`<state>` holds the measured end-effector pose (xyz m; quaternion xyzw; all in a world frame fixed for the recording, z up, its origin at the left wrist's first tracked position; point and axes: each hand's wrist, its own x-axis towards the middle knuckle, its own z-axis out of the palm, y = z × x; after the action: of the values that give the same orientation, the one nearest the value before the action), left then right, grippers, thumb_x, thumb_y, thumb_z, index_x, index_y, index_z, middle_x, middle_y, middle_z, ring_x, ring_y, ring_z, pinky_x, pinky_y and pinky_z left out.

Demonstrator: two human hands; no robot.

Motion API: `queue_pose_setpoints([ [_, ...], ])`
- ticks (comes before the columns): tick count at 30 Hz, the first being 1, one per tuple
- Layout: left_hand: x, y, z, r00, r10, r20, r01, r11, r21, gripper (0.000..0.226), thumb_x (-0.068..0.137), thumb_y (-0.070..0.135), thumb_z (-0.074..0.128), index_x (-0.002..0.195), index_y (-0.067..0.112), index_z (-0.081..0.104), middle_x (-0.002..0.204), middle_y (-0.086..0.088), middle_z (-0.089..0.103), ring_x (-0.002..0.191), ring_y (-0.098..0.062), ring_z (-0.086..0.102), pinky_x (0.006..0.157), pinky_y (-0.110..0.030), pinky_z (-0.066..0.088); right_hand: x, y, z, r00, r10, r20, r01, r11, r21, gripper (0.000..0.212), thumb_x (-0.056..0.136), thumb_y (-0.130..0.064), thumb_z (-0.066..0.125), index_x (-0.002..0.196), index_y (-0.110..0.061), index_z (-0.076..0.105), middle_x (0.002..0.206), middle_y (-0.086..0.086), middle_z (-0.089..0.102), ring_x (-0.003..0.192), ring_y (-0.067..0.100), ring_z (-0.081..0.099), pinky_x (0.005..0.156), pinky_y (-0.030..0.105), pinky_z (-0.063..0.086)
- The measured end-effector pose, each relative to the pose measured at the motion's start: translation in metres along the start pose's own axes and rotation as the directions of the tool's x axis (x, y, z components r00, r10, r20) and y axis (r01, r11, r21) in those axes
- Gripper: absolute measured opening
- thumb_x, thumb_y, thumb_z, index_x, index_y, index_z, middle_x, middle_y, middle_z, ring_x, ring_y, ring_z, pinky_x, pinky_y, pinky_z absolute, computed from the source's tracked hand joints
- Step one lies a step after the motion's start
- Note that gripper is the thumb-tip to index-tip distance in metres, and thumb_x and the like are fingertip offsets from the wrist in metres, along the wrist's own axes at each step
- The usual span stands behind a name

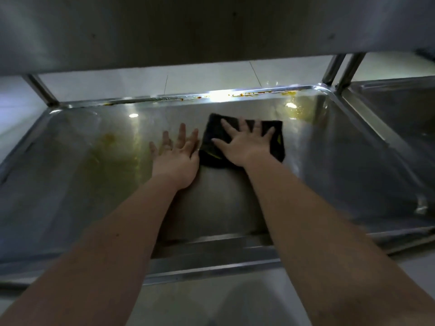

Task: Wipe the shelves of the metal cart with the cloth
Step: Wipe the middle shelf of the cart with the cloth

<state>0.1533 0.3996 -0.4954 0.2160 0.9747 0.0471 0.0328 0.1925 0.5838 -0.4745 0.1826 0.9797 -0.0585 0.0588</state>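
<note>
Yellow stains streak the cart shelf, right hand pressing the black cloth flat-fingered, left hand splayed and empty: plenty left to wipe.

The right hand presses a dark folded cloth flat on the stained stainless-steel cart shelf; the left hand rests flat just beside it.

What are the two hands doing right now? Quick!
Left hand: open, fingers straight, flat on the shelf, holding nothing.
Right hand: open, fingers spread, pressing the cloth down on the shelf.
</note>
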Motion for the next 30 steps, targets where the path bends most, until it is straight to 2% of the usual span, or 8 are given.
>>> queue_pose_setpoints([
  [5,0.004,0.003,-0.002,0.999,-0.042,0.033,0.04,0.998,0.042,0.055,0.099,0.058,0.012,0.151,0.05,-0.006,0.163,0.014,-0.016,0.149,-0.036,-0.012,0.111,-0.068,-0.005,0.015,0.042,-0.005,0.997,-0.075,-0.006,0.075,0.997,0.03,0.073,0.083,-0.085,0.021,0.149,-0.057,0.007,0.164,-0.013,0.004,0.15,0.03,-0.002,0.114,0.064,-0.009],
  [11,0.006,0.003,0.004,0.999,-0.037,0.009,0.036,0.999,0.027,0.055,0.097,0.061,0.011,0.149,0.054,-0.003,0.164,0.015,-0.009,0.149,-0.038,-0.01,0.109,-0.071,-0.005,0.014,0.204,-0.022,0.943,0.332,-0.036,-0.333,0.943,-0.012,0.08,0.08,-0.087,0.016,0.151,-0.051,0.01,0.164,-0.01,0.006,0.149,0.032,0.005,0.114,0.067,0.001],
  [14,0.006,0.004,0.004,0.999,-0.033,-0.003,0.033,0.999,0.037,0.054,0.098,0.06,0.013,0.15,0.054,-0.002,0.164,0.014,-0.007,0.149,-0.039,-0.01,0.108,-0.071,-0.006,0.01,0.202,-0.021,0.903,0.428,-0.037,-0.429,0.903,-0.02,0.084,0.078,-0.089,0.012,0.152,-0.05,0.008,0.164,-0.007,0.005,0.148,0.035,0.004,0.114,0.067,0.001],
  [16,0.006,0.003,0.003,0.999,-0.037,0.005,0.037,0.999,0.032,0.054,0.098,0.058,0.014,0.15,0.053,-0.001,0.164,0.013,-0.007,0.149,-0.039,-0.009,0.108,-0.072,-0.007,0.013,0.155,-0.018,0.934,0.356,-0.038,-0.355,0.935,0.023,0.083,0.079,-0.089,0.014,0.152,-0.05,0.007,0.164,-0.007,0.005,0.149,0.036,0.001,0.113,0.068,0.0],
  [20,0.005,0.002,0.001,0.999,-0.041,0.006,0.041,0.999,0.03,0.055,0.099,0.057,0.014,0.151,0.05,-0.001,0.164,0.012,-0.008,0.149,-0.039,-0.009,0.109,-0.072,-0.004,0.013,0.028,0.001,0.995,-0.1,-0.002,0.1,0.995,-0.017,0.075,0.083,-0.085,0.019,0.15,-0.054,0.005,0.164,-0.012,0.001,0.15,0.032,-0.004,0.113,0.064,-0.006],
  [23,0.007,0.0,0.001,0.999,-0.04,0.008,0.04,0.999,0.022,0.056,0.098,0.059,0.013,0.151,0.05,-0.002,0.164,0.012,-0.009,0.149,-0.038,-0.009,0.109,-0.072,-0.004,0.014,0.008,0.002,0.982,-0.189,0.018,0.189,0.982,0.013,0.076,0.082,-0.086,0.023,0.149,-0.055,0.008,0.164,-0.014,0.003,0.151,0.025,-0.003,0.116,0.058,-0.006],
  [27,0.006,0.001,0.0,0.999,-0.037,0.007,0.037,0.999,0.003,0.055,0.097,0.061,0.014,0.15,0.053,0.0,0.164,0.012,-0.009,0.149,-0.038,-0.009,0.109,-0.071,-0.007,0.017,0.109,-0.017,0.995,0.075,-0.071,-0.074,0.997,0.027,0.08,0.083,-0.085,0.025,0.153,-0.046,0.014,0.164,-0.009,0.011,0.15,0.024,0.009,0.117,0.057,0.004],
  [30,0.005,0.003,0.002,1.0,-0.03,0.003,0.03,1.0,0.003,0.054,0.098,0.06,0.013,0.15,0.054,0.001,0.164,0.013,-0.008,0.149,-0.038,-0.009,0.108,-0.071,-0.008,0.0,0.192,-0.024,0.933,0.35,-0.081,-0.348,0.937,0.03,0.087,0.079,-0.089,0.02,0.154,-0.043,0.016,0.164,-0.005,0.012,0.149,0.029,0.011,0.117,0.061,0.006],
])
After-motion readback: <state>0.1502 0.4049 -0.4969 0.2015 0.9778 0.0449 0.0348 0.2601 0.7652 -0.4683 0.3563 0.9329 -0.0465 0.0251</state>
